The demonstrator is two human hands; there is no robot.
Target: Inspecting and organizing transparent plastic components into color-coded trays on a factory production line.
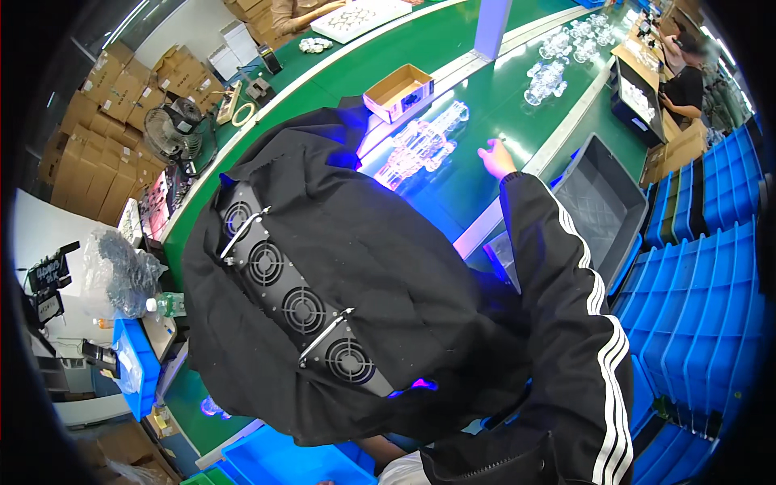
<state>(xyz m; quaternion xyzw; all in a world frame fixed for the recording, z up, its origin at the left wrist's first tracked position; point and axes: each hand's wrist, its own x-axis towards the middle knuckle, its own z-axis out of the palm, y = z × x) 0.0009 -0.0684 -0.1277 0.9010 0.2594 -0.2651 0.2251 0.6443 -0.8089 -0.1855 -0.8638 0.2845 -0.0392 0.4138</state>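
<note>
My right hand (pixel 496 159) reaches over the green conveyor belt (pixel 453 198), its fingers apart and nothing in them. To its left, a group of clear plastic pieces (pixel 420 145) lies on the belt, glowing pink and violet under purple light. A gap separates the hand from these pieces. Black cloth (pixel 404 242) drapes over a machine housing with several round fan grilles (pixel 304 309) in front of me. My left hand does not show; cloth covers much of the lower middle.
An open cardboard box (pixel 399 93) stands beyond the pieces. More clear pieces (pixel 546 81) lie farther up the belt. At right are a grey bin (pixel 598 206) and stacked blue crates (pixel 687 315). A blue bin (pixel 291 457) sits at the lower edge. Other people work farther off.
</note>
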